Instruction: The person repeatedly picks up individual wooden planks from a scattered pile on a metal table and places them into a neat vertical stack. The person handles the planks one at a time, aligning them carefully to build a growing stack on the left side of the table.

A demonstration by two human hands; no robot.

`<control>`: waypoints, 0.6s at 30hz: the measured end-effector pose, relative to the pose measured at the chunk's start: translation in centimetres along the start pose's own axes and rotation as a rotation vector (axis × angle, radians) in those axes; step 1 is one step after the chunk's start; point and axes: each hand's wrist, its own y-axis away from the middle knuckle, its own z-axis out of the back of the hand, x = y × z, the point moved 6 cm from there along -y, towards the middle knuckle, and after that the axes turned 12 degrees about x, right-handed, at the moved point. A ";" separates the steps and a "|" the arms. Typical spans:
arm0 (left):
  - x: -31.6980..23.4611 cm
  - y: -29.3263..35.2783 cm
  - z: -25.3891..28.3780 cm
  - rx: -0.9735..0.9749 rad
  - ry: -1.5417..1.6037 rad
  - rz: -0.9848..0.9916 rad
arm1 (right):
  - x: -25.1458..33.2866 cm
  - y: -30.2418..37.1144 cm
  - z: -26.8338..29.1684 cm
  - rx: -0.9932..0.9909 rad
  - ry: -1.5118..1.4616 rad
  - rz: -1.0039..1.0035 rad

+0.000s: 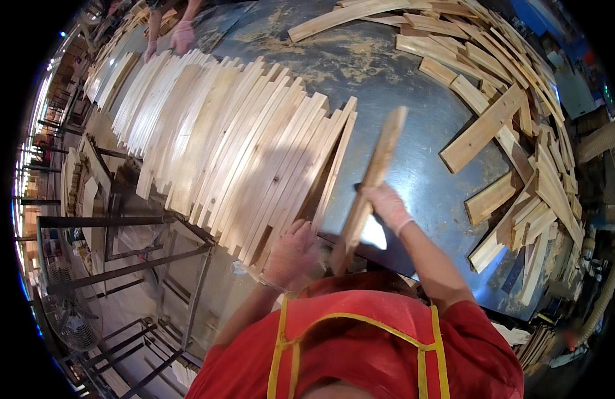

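Observation:
My right hand, in a thin pinkish glove, is closed around a wooden board. The board is tilted up off the metal table and slightly blurred. My left hand, gloved the same way and smeared by motion, is at the near ends of a long row of wooden boards. Its fingers look stretched toward the boards, with nothing seen in them. The boards stand side by side on edge, and the last one leans apart from the others at the right end.
A loose heap of boards covers the right side of the metal table. Sawdust lies at the back. Another person's gloved hands are at the row's far left end. A metal frame stands at the left.

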 end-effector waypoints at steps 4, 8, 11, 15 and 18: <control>-1.7 -1.1 1.4 -0.298 -0.592 -0.068 | 1.7 -4.6 -5.7 0.289 0.063 0.016; 1.1 -3.3 0.9 -0.228 -0.648 0.026 | 3.2 -4.4 2.1 -0.042 0.115 0.195; -2.1 -1.5 0.4 -0.256 -0.695 -0.148 | -1.5 -2.1 19.2 -1.024 0.394 0.109; -6.6 -3.8 -2.0 -0.278 -0.519 -0.253 | -8.3 -0.5 32.7 -1.350 -0.097 -0.076; -12.6 -7.4 -3.9 -0.142 -0.418 -0.280 | -12.9 -4.2 34.6 -0.712 -0.679 0.324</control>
